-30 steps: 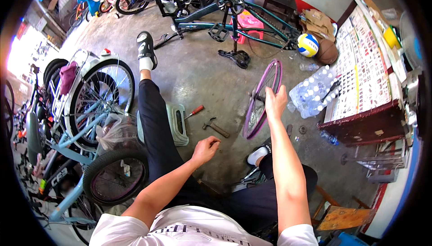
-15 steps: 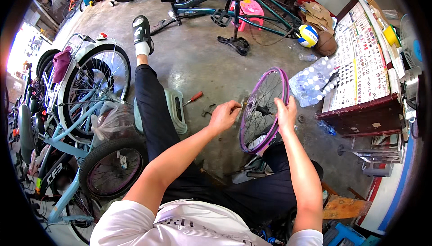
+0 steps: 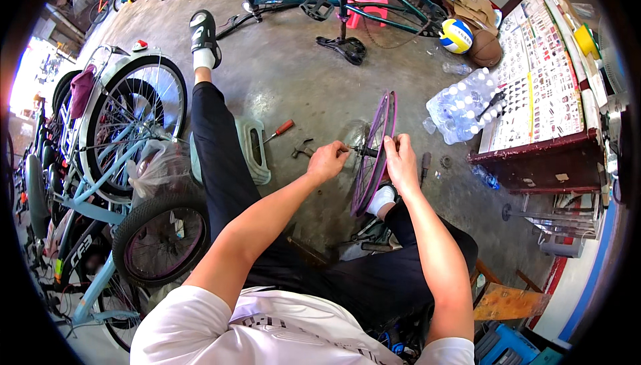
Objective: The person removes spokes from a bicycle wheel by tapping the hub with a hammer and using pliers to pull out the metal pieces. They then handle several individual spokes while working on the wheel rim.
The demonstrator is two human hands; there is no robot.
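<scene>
My right hand (image 3: 402, 165) grips the right side of a small bicycle wheel (image 3: 392, 115) with a purple rim, thin spokes and no tyre. It is held upright above the floor, seen nearly edge-on. My left hand (image 3: 327, 161) is closed in a pinch at the left end of the wheel's axle (image 3: 354, 149). Whatever sits between those fingertips is too small to make out. Near my left hand, a hammer (image 3: 302, 149) and a red-handled screwdriver (image 3: 280, 129) lie by a pale green plastic stool (image 3: 259, 155).
Bicycles and a wheel with a black tyre (image 3: 160, 239) crowd the left. An upturned bicycle frame (image 3: 394, 17) stands ahead. On the right are packed bottles (image 3: 463, 108), a volleyball (image 3: 457, 36), a basketball (image 3: 485, 48) and a dark red cabinet (image 3: 534, 175). A dark-handled tool (image 3: 425, 167) lies beyond my right hand.
The wheel has turned more edge-on, and my right hand has moved left and slightly up with it. My left hand stays by the axle end. The whole view has shifted a little.
</scene>
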